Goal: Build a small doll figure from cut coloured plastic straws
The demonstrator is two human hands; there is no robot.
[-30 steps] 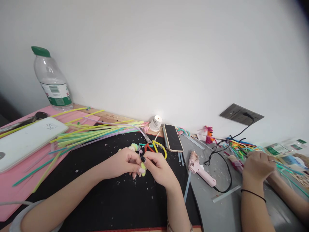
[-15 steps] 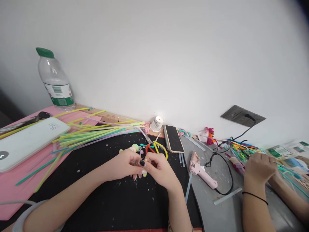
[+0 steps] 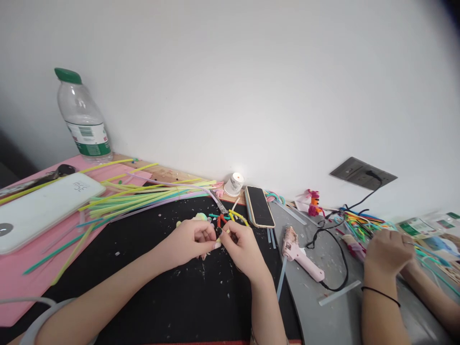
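Observation:
My left hand (image 3: 189, 241) and my right hand (image 3: 241, 244) meet over the black mat (image 3: 151, 287), fingertips pinched together on a small pale yellow piece (image 3: 218, 238) held between them. Most of that piece is hidden by my fingers. Just behind my hands lie small cut straw bits in yellow, red and teal (image 3: 230, 218). A fan of long yellow, green and lilac straws (image 3: 143, 195) lies to the left on the mat.
A plastic bottle (image 3: 82, 120), a white device (image 3: 39, 207), a lit tea candle (image 3: 234, 183) and a phone (image 3: 259, 206) stand along the back. A pink glue gun (image 3: 301, 254) with its black cord lies right. Another person's hands (image 3: 388, 249) handle coloured straws at far right.
My two hands have shifted slightly up and away, closing tighter over the small yellow piece, which now shows less. The other person's hand stays among the straws.

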